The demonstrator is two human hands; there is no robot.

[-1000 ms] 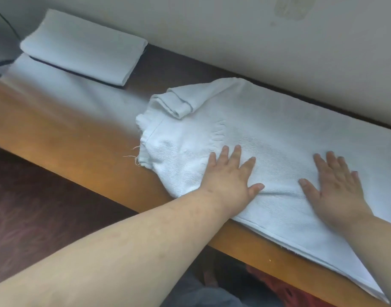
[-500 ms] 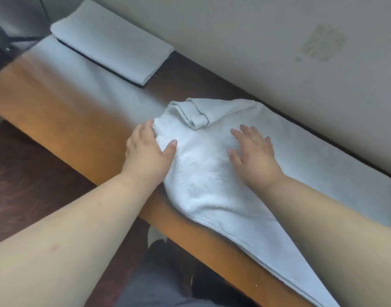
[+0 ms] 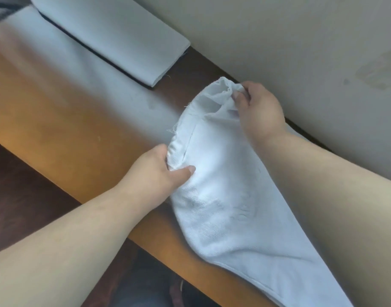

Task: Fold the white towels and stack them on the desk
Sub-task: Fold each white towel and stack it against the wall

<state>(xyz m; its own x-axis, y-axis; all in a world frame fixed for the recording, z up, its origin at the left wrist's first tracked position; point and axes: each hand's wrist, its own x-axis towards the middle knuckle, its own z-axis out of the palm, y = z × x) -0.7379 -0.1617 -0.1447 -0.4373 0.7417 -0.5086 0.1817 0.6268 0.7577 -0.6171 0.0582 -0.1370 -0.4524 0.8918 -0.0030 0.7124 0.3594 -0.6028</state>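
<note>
Both hands have left flat pressing: left hand (image 3: 161, 171) now pinches the towel (image 3: 223, 196) near the desk's (image 3: 57, 111) front edge, right hand (image 3: 258, 109) grips its far corner by the back edge. Folded towel (image 3: 114, 34) lies at the back left. No writing shows.

No text, label, brand, number or sign can be read anywhere in the view.
</note>
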